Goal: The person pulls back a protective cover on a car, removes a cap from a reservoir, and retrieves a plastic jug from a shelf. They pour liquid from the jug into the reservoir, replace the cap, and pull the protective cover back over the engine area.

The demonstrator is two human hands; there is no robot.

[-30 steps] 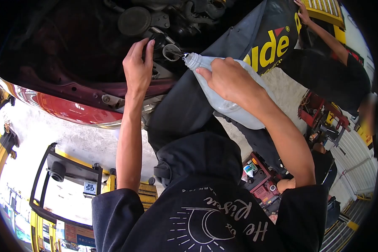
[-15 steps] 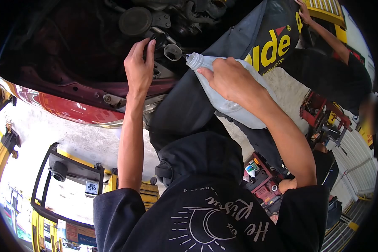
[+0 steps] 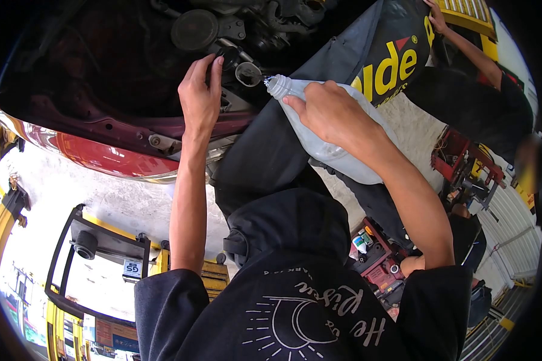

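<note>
My right hand [image 3: 331,114] is wrapped around a large translucent white plastic jug [image 3: 337,159], tilted with its open mouth to the left. Clear liquid spills from the jug's mouth toward a small round-mouthed piece like a funnel [image 3: 248,74], which sits over the engine bay [image 3: 132,54]. My left hand [image 3: 200,90] is raised at the bay's edge, with thumb and fingers closed by the dark body beside that round mouth. What exactly the left fingertips grip is partly hidden in shadow.
A black fender cover [image 3: 268,150] with yellow lettering drapes over the car. The red bumper [image 3: 108,150] lies left. At right, a co-worker's arm [image 3: 473,51] reaches to the cover. A red tool cart [image 3: 382,271], yellow lift parts [image 3: 3,225] and a dark-framed trolley [image 3: 111,240] stand around.
The liquid at the jug's mouth looks more splashed and visible now. Both hands and the jug stay almost in the same place.
</note>
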